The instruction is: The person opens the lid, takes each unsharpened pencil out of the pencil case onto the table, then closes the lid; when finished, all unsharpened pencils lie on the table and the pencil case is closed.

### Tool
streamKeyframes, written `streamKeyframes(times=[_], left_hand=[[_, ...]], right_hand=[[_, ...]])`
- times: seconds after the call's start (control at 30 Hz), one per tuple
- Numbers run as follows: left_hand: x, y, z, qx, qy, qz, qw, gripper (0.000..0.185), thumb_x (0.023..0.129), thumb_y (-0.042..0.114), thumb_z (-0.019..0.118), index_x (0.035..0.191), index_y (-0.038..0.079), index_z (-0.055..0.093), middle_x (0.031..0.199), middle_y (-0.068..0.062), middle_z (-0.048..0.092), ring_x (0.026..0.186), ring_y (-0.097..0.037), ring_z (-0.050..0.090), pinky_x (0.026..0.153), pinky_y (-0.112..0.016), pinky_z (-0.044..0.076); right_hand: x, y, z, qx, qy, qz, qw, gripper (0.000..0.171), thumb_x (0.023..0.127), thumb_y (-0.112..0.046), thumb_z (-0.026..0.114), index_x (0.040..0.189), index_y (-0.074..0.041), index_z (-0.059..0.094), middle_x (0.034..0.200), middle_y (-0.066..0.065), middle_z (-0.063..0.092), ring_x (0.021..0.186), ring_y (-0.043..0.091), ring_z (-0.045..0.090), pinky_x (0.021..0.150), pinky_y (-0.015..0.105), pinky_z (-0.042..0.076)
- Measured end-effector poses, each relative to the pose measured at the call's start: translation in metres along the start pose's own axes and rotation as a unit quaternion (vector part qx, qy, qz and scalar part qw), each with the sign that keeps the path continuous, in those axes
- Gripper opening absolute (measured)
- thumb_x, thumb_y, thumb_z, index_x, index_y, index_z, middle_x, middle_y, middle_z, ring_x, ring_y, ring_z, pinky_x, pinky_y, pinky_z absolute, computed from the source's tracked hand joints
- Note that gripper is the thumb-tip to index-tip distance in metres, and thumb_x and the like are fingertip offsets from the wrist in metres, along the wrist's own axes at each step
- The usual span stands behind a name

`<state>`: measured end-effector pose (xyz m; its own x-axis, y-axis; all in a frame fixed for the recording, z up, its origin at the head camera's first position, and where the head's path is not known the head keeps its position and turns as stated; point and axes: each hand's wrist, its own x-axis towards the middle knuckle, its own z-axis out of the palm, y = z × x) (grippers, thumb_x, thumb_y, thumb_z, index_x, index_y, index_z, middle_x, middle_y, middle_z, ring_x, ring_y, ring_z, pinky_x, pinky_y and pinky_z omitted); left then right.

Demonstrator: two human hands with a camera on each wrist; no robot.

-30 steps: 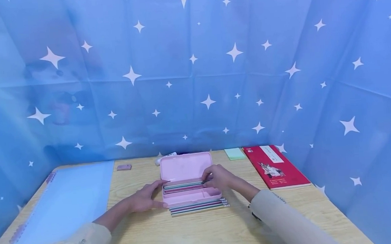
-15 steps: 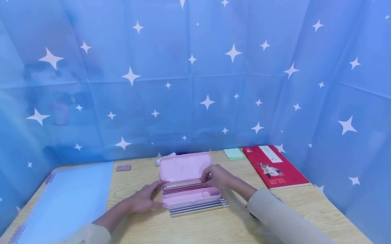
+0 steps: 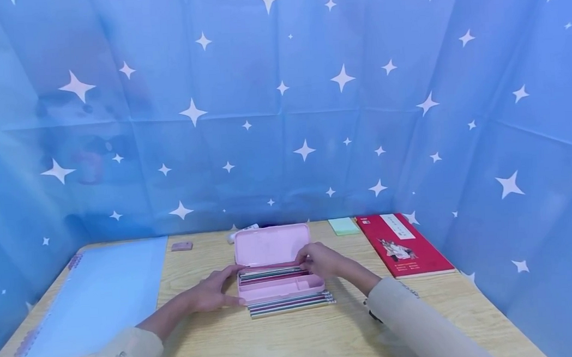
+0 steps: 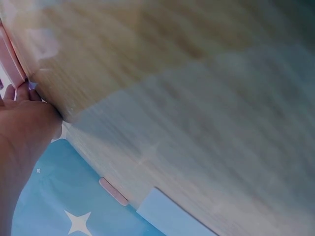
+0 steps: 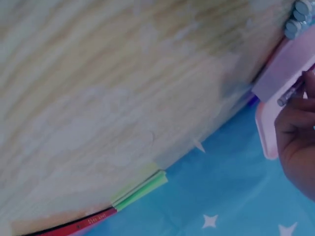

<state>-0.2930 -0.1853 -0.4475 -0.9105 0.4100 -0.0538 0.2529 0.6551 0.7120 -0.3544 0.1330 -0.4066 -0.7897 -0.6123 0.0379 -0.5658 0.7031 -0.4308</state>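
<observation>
Pink pencil case (image 3: pixel 270 247) open mid-table (image 3: pixel 286 345), loose pencils (image 3: pixel 269 274) in rear compartment; second row of pencils (image 3: pixel 291 305) just in front. Left hand (image 3: pixel 206 292) spread wide, thumb and forefinger at case's left end. Right hand (image 3: pixel 322 260) pinches one pencil (image 5: pixel 290 95) near end. Just changed: colour order inside, reddish now rearmost; suggests sorting underway, front row unmoved.

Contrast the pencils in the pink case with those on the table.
Case pencils lie inside the open case; table pencils lie on the table in front of it. The right hand pinches a case pencil; no hand grips the table pencils. Both sets lie crosswise, in mixed colours.
</observation>
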Motion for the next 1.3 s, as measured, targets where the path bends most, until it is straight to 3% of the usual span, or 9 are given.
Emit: streamKeyframes(times=[0.13, 0.33, 0.57, 0.87, 1.1, 1.3], left_hand=[[0.000, -0.002, 0.001, 0.005, 0.001, -0.003, 1.0000, 0.093, 0.080, 0.048, 0.079, 0.154, 0.015, 0.034, 0.157, -0.019, 0.033, 0.145, -0.044, 0.024, 0.115, -0.062, 0.020], [0.000, -0.003, 0.002, 0.006, 0.001, 0.002, 1.0000, 0.090, 0.080, 0.048, 0.079, 0.153, 0.017, 0.036, 0.156, -0.018, 0.034, 0.145, -0.043, 0.024, 0.115, -0.064, 0.020], [0.000, -0.004, 0.003, 0.001, 0.002, -0.009, 1.0000, 0.092, 0.078, 0.049, 0.079, 0.153, 0.019, 0.036, 0.156, -0.017, 0.034, 0.145, -0.043, 0.024, 0.115, -0.063, 0.019], [-0.001, -0.001, 0.004, 0.001, 0.002, -0.013, 0.9999, 0.092, 0.079, 0.050, 0.079, 0.153, 0.019, 0.036, 0.157, -0.017, 0.033, 0.145, -0.043, 0.023, 0.114, -0.064, 0.019], [-0.001, 0.003, 0.004, -0.001, 0.001, -0.013, 0.9999, 0.092, 0.078, 0.050, 0.079, 0.153, 0.019, 0.036, 0.157, -0.017, 0.033, 0.145, -0.043, 0.023, 0.115, -0.064, 0.020], [-0.001, 0.003, 0.004, 0.000, 0.003, -0.010, 0.9999, 0.093, 0.078, 0.051, 0.079, 0.153, 0.019, 0.035, 0.157, -0.018, 0.033, 0.145, -0.044, 0.024, 0.114, -0.065, 0.019]], right_hand=[[-0.006, -0.003, -0.005, -0.013, 0.004, 0.001, 1.000, 0.017, 0.094, 0.006, 0.061, 0.104, -0.003, 0.071, 0.096, 0.003, 0.069, 0.099, 0.022, 0.065, 0.093, 0.040, 0.053], [-0.020, -0.002, -0.012, -0.029, 0.021, -0.033, 0.999, 0.014, 0.094, 0.005, 0.061, 0.102, -0.002, 0.070, 0.092, 0.002, 0.066, 0.089, 0.017, 0.060, 0.089, 0.040, 0.052], [-0.035, -0.006, -0.015, 0.005, 0.007, -0.045, 0.999, 0.015, 0.097, 0.004, 0.057, 0.109, -0.001, 0.064, 0.099, 0.004, 0.063, 0.090, 0.014, 0.057, 0.085, 0.034, 0.054], [-0.056, -0.014, -0.018, 0.063, 0.019, -0.045, 0.997, 0.012, 0.098, -0.002, 0.058, 0.108, -0.001, 0.064, 0.102, 0.012, 0.066, 0.089, 0.016, 0.059, 0.082, 0.028, 0.055], [-0.074, -0.017, -0.017, 0.111, 0.025, -0.030, 0.993, 0.009, 0.098, -0.007, 0.060, 0.106, -0.006, 0.065, 0.102, 0.008, 0.066, 0.088, 0.016, 0.059, 0.078, 0.024, 0.053], [-0.090, -0.022, -0.016, 0.139, 0.017, -0.041, 0.989, 0.010, 0.097, -0.007, 0.062, 0.106, -0.009, 0.066, 0.102, 0.006, 0.066, 0.090, 0.014, 0.060, 0.080, 0.024, 0.054]])
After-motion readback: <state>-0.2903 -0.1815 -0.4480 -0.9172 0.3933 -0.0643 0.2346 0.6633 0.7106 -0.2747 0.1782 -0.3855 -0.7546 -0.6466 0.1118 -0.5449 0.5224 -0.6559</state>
